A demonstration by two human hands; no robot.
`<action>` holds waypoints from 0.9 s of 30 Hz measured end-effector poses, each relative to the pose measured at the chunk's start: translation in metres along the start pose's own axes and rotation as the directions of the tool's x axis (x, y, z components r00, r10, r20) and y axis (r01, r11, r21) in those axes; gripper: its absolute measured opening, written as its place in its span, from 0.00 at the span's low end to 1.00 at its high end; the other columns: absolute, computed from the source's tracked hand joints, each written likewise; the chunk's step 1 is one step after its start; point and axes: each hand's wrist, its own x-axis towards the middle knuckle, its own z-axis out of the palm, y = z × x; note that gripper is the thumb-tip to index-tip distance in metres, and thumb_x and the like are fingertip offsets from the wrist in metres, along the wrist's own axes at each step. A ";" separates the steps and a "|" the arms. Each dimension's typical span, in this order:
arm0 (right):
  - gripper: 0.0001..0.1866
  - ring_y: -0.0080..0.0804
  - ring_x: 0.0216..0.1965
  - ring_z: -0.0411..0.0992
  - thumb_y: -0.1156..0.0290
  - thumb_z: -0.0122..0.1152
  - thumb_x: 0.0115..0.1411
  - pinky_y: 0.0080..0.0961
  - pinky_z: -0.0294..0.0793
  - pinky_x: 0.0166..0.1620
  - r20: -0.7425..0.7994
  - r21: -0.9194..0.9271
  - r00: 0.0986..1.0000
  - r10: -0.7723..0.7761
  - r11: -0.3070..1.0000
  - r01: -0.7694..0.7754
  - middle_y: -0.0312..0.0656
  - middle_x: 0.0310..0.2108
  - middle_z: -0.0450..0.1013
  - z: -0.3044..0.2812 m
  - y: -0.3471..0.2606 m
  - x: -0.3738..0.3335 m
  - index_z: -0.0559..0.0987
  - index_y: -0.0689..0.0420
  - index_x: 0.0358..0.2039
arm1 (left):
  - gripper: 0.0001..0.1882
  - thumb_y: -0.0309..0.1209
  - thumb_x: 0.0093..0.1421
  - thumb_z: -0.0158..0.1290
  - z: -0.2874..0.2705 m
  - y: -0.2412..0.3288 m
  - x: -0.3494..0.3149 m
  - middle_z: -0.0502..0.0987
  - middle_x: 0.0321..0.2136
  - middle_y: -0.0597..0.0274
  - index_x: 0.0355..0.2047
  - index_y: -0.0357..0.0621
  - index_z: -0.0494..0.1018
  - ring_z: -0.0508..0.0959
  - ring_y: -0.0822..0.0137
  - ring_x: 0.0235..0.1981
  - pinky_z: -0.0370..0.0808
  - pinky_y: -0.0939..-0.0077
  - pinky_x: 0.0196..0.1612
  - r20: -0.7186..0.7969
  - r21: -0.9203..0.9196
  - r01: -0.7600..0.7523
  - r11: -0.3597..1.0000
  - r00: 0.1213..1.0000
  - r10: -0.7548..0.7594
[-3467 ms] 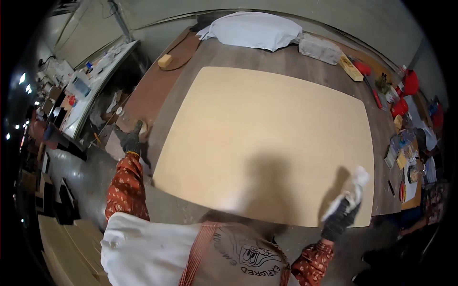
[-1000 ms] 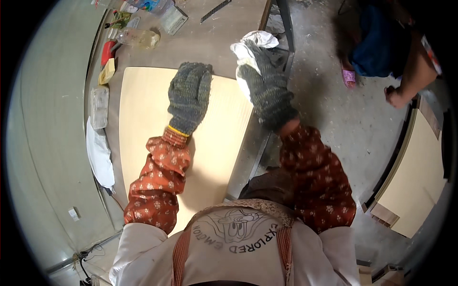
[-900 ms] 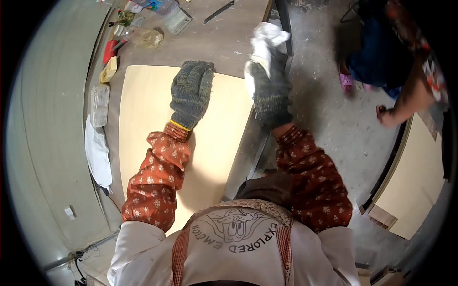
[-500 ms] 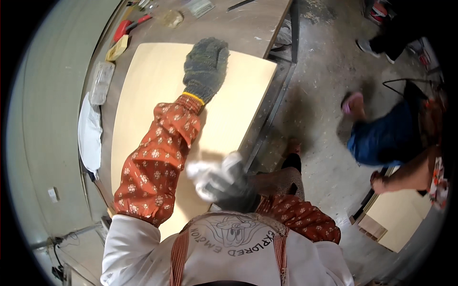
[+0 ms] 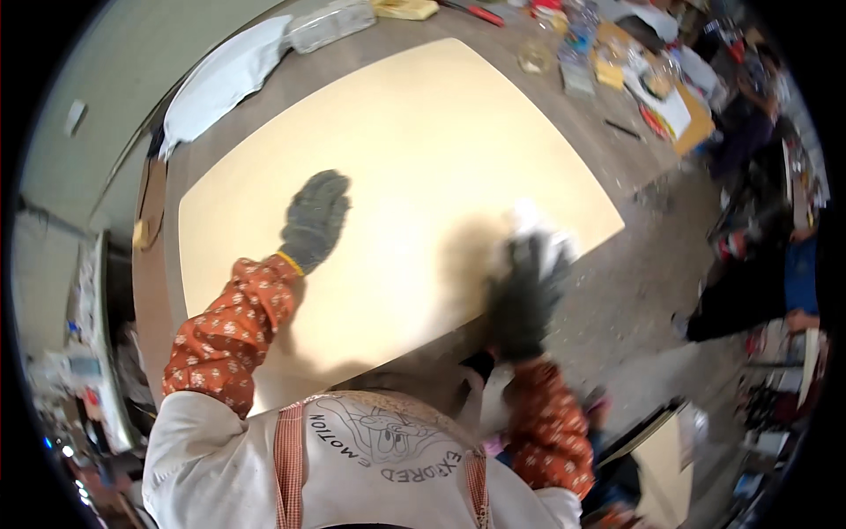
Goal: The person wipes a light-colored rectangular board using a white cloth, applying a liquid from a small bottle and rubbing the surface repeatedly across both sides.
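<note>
A large pale cream board (image 5: 414, 150) lies flat on a brown worktable (image 5: 564, 115). My left hand (image 5: 317, 216), in a dark grey knitted work glove with a yellow cuff edge, rests flat on the board's left part, fingers stretched out and nothing held. By the board's right edge is my right hand (image 5: 522, 304), also gloved and smeared by motion. It grips a white cloth (image 5: 529, 216) that sticks out past the fingers. Whether the cloth touches the board cannot be made out. Orange-red flowered sleeves cover both forearms.
Along the table's far side lie a white cloth-like sheet (image 5: 225, 79), a clear-wrapped block (image 5: 330, 25) and a red-handled tool (image 5: 485, 12). Plastic bottles (image 5: 577, 44) and small items crowd the far right, near a dark stick (image 5: 622, 130). A person (image 5: 749, 282) stands at the right.
My view has turned, showing more of the board and the table's far right. My right hand has swung from near my body out to the board's right edge with the cloth. The left stays flat.
</note>
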 end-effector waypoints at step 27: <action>0.33 0.52 0.66 0.50 0.54 0.58 0.58 0.61 0.44 0.65 0.141 0.641 0.486 -0.863 0.453 0.619 0.48 0.64 0.56 0.229 -0.232 0.182 0.65 0.53 0.61 | 0.16 0.25 0.59 0.53 -0.111 0.016 -0.190 0.73 0.51 0.46 0.48 0.40 0.73 0.73 0.48 0.51 0.69 0.59 0.54 -0.372 0.184 0.858 0.480 0.512 -0.774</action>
